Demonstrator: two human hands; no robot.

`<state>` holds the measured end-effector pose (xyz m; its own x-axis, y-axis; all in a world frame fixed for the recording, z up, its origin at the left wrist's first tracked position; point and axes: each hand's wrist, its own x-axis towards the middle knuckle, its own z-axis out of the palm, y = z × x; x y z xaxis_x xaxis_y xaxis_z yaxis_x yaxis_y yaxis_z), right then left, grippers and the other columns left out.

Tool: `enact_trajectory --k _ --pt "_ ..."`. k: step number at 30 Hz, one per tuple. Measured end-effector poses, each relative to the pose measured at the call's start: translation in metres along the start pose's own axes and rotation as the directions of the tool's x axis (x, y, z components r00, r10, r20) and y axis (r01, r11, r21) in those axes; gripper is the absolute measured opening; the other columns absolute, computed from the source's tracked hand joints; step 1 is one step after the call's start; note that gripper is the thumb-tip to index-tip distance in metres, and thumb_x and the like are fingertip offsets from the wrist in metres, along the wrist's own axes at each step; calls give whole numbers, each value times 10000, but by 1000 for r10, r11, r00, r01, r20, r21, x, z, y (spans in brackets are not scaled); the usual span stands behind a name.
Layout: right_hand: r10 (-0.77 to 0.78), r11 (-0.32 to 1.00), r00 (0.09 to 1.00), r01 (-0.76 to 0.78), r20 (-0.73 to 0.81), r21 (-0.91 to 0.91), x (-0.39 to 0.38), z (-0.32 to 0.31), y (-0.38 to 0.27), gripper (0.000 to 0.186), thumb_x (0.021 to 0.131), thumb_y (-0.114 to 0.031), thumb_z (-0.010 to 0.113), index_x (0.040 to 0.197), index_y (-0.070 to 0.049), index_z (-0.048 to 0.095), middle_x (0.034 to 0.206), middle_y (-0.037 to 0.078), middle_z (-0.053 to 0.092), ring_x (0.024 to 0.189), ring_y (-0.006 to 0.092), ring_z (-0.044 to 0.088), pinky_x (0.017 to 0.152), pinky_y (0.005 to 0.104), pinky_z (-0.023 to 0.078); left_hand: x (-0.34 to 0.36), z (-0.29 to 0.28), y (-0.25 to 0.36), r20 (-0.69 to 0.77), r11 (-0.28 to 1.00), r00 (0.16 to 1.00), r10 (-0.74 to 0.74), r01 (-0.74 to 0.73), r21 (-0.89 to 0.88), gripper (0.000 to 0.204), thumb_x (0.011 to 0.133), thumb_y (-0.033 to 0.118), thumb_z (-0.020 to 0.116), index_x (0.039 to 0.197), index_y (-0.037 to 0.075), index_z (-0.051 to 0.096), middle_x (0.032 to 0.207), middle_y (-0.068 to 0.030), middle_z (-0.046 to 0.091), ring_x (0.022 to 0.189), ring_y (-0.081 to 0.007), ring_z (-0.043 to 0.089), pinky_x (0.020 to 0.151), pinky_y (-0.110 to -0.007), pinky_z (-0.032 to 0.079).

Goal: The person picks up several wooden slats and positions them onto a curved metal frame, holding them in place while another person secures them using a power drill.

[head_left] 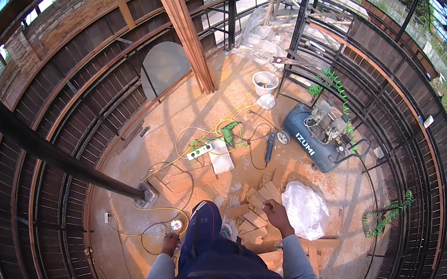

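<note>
Flat, rectangular wood pieces (255, 219) lie in an overlapping pile on the floor (351, 226), near the right hand (277, 214); whether its grip holds one cannot be told. A crinkled, translucent plastic bag (306, 211) adjoins the pile's right edge. Beyond, a strip of floor leaves room up to the curved, slatted wall (425, 225). The left hand (170, 244), its grip likewise unclear, is near a round disc (176, 225).

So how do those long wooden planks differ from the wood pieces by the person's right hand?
The planks are far longer than the short pieces. The planks stand tilted in a bundle; the short pieces lie loosely strewn on the floor. The planks look redder, the short pieces paler. Both look like brown wood.
</note>
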<state>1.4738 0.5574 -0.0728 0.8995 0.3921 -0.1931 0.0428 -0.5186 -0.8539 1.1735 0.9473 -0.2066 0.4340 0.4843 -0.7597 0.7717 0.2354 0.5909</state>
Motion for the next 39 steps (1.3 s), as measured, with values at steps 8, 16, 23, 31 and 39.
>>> enact_trajectory --k 8,16,23,31,39 --pt "265 902 964 -258 26 346 51 -1 9 312 996 -275 678 1141 0 663 994 85 720 891 164 707 774 297 555 123 52 119 703 52 650 289 -744 666 435 956 461 499 999 107 748 920 -230 741 880 -411 729 796 -512 571" --pt "433 810 901 -376 -28 450 263 -53 37 301 988 -275 684 1137 -16 654 997 89 719 886 170 706 748 313 571 292 180 313 512 396 848 136 -521 756 674 934 651 519 1006 39 793 1066 -256 734 1066 -393 692 960 -474 520" --pt "115 983 963 -75 -246 166 461 -152 27 264 970 -243 683 1095 -9 679 915 66 714 793 134 689 665 272 544 342 210 596 280 850 903 326 -410 331 497 965 424 674 1145 -37 713 901 -131 728 847 -203 693 791 -374 546" --pt "355 922 935 -351 8 162 574 -146 62 303 982 -303 660 1057 -10 676 895 91 719 794 155 717 644 284 544 320 167 720 176 840 897 406 -290 -458 558 1022 433 611 1359 -11 573 1251 -172 677 1098 -293 670 928 -435 544" --pt "99 919 835 132 542 -373 714 -76 75 466 930 -485 601 1144 -90 724 1137 235 725 1065 420 692 893 495 548 338 173 700 139 659 948 285 -88 -747 633 1022 450 597 1414 -39 503 1381 -227 602 1236 -366 612 1038 -520 503"
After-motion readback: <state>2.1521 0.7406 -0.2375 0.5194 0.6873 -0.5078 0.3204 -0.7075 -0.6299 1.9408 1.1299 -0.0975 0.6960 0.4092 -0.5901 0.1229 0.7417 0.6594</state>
